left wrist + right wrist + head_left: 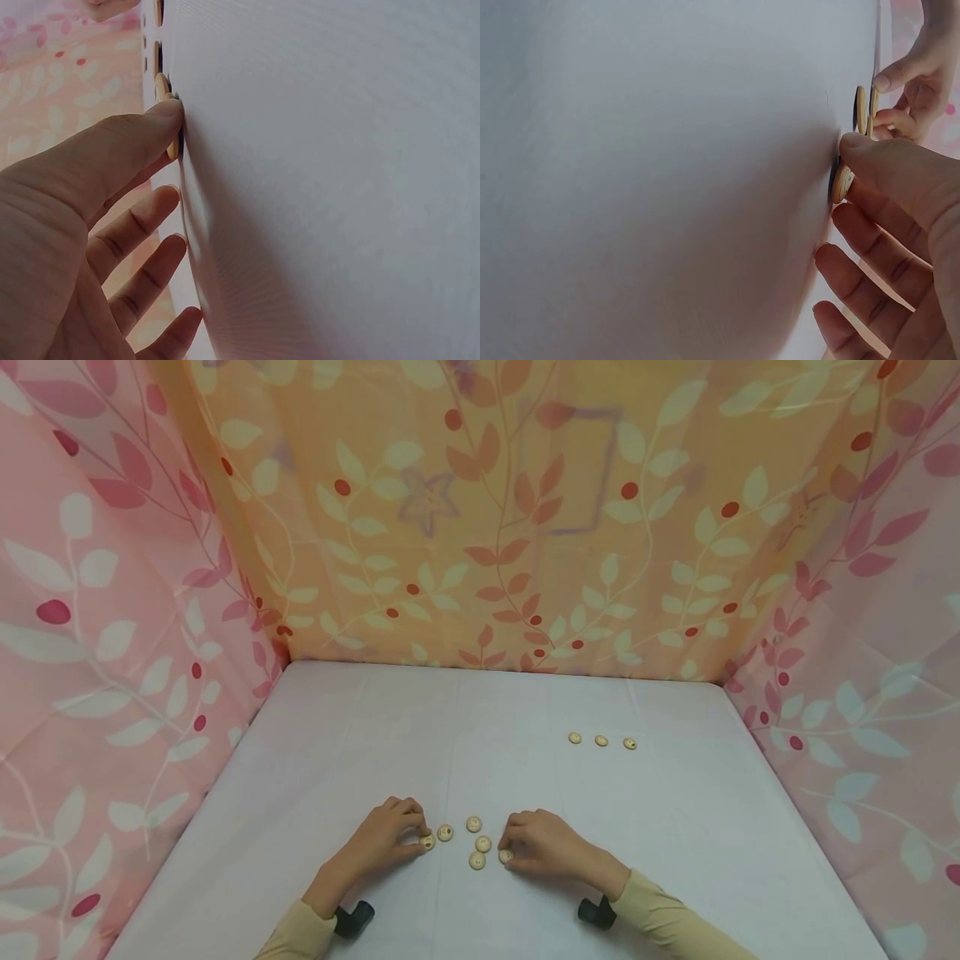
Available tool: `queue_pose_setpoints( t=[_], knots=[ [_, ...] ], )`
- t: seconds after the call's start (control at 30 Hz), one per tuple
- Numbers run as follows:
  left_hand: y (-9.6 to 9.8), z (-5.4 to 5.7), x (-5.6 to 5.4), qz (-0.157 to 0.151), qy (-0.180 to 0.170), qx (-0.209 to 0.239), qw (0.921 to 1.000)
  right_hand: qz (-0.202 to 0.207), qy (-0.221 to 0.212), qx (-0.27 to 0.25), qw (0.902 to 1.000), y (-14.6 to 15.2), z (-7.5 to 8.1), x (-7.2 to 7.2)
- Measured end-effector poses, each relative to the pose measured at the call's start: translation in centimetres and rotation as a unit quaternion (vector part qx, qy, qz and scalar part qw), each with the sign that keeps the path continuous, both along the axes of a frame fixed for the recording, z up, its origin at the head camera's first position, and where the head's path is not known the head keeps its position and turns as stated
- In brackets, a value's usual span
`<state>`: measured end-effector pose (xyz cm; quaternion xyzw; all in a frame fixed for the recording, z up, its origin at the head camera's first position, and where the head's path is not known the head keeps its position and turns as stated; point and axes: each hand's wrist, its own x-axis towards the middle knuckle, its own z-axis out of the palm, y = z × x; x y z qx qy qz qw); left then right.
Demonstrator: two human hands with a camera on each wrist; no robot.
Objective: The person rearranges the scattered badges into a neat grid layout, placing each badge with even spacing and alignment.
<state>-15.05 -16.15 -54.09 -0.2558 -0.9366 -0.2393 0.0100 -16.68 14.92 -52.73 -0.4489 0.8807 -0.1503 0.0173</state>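
My left hand point(386, 835) pinches a small round wooden disc point(427, 842) at its edge between thumb and forefinger, low at the tabletop. In the left wrist view that thumb point(142, 131) covers part of the disc, and the other fingers are spread. On the other side, my right hand point(551, 846) pinches another disc point(506, 856); the right wrist view shows this disc point(842, 182) tilted under the thumb. Between the hands lie several similar discs point(483, 843) with dark marks too small to read, one point(445, 832) close beside the left fingertips.
Three more discs point(602, 741) lie in a row farther back on the right. A white cloth covers the table point(420, 727). Leaf-patterned curtains point(480, 527) rise at its back and both sides. Black wrist devices point(354, 919) sit at both sleeves.
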Motion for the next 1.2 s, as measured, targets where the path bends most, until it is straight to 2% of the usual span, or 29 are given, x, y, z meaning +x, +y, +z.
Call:
queue_pose_setpoints(
  t=[0.23, 0.9, 1.2],
  knots=[
    [0.0, -0.2, 0.0, -0.002, 0.025, 0.001, 0.9997, -0.015, -0.009, -0.003, 0.9998, 0.3, 0.1, -0.3],
    [0.0, -0.3, 0.0, 0.011, 0.000, -0.006, 0.9999, -0.074, 0.008, -0.027, 0.9968, 2.8, -0.1, -2.4],
    [0.0, -0.6, -0.1, 0.008, 0.006, -0.006, 0.9999, -0.088, 0.025, -0.039, 0.9950, 3.8, -0.1, -3.2]
  ],
)
